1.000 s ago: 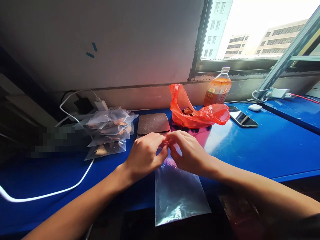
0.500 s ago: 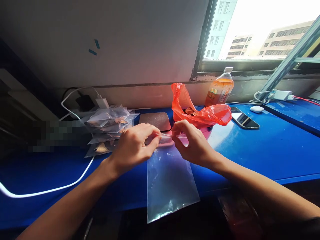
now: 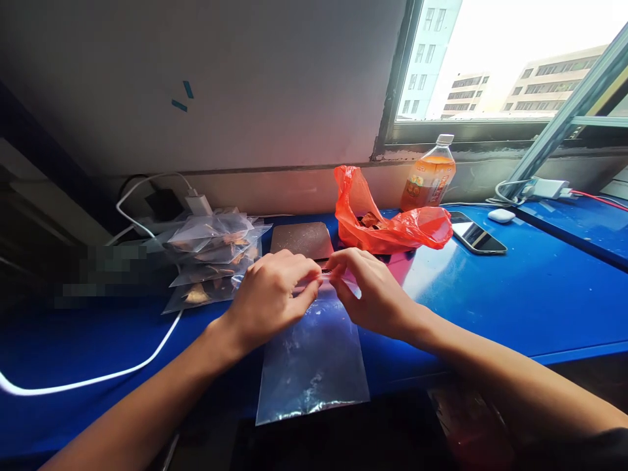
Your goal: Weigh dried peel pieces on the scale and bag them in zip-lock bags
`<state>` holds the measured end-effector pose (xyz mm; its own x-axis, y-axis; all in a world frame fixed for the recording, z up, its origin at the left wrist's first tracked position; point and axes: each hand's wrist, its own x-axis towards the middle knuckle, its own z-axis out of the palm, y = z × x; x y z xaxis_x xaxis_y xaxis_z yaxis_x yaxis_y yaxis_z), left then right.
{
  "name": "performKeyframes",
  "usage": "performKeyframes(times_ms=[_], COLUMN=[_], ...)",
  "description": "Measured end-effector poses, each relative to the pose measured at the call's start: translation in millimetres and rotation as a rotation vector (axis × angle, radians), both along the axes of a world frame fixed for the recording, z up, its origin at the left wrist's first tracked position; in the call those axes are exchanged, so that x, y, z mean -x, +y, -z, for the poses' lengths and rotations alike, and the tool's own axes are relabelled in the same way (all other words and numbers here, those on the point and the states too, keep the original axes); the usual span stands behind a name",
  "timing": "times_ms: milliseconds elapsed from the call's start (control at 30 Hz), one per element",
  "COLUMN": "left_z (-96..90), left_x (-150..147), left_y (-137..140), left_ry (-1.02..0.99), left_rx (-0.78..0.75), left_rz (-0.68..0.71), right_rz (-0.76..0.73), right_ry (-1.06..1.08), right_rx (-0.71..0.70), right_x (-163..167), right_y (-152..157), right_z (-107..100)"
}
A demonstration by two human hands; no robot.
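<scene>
A clear plastic bag [image 3: 314, 369] hangs from my fingers over the front edge of the blue table and looks flat, with nothing visible inside. My left hand [image 3: 275, 291] pinches its top edge between thumb and forefinger. Close beside it, my right hand [image 3: 370, 288] pinches the same edge, the fingertips of both hands nearly touching. Behind my hands lies a flat brown square object [image 3: 301, 239], partly covered by them. A red plastic bag [image 3: 353, 196] stands open just beyond my right hand, with brown chunks [image 3: 371, 221] inside.
Left of my hands is a stack of filled clear bags [image 3: 210, 252], with a white cable [image 3: 98, 381] running past it. A drink bottle [image 3: 429, 176], a phone [image 3: 475, 232] and a white earbud case [image 3: 501, 216] sit at the back right of the blue table [image 3: 540, 301].
The lower end of the clear bag has swung left and slightly up. My hands have come a little closer together and still pinch its top edge.
</scene>
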<state>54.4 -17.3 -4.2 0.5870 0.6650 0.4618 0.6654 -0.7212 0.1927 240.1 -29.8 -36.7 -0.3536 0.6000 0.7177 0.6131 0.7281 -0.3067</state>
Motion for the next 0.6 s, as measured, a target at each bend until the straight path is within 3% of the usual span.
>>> performKeyframes(times_ms=[433,533,600], left_z=[-25.1,-27.8,-29.8], left_x=[16.1,31.1,48.4], left_y=[12.9,22.2,31.5], left_ry=[-0.203,-0.214,-0.269], left_rx=[0.136,0.040,-0.071], left_rz=[-0.198,-0.338,-0.451], right_rz=[-0.027,-0.010,0.000], right_ry=[-0.035,-0.069,-0.147], right_rx=[0.051,0.081,0.181], right_x=[-11.9,-33.9,-64.2], right_y=[3.1,7.3,10.8], right_z=[-12.1,-16.3,-14.9])
